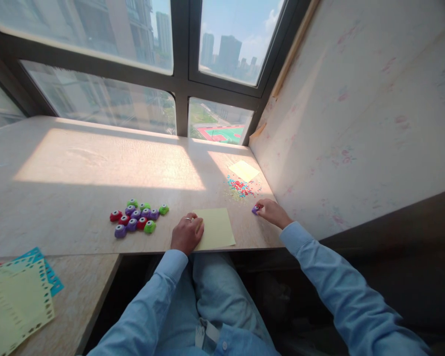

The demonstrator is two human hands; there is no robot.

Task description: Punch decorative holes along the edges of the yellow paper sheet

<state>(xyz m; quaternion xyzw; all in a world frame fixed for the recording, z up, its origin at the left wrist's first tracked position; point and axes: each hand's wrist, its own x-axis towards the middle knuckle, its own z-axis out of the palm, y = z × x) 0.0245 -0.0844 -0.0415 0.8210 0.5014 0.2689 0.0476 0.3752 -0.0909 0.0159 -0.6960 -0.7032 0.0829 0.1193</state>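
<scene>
My left hand lies with curled fingers on the left edge of a pale yellow sheet of paper, holding it against the sill. A ring shows on one finger. Off to the right of the sheet, my right hand is closed around a small purple craft punch, partly hidden by the fingers. Left of my left hand stands a group of several similar purple, red and green craft punches, each with a pale round top and dark centre.
Red, blue and yellow paper bits are strewn near the wall, beside another yellow sheet. Sheets with punched edges lie on a lower-left surface. The pale sill meets a window behind and ends in front of my lap.
</scene>
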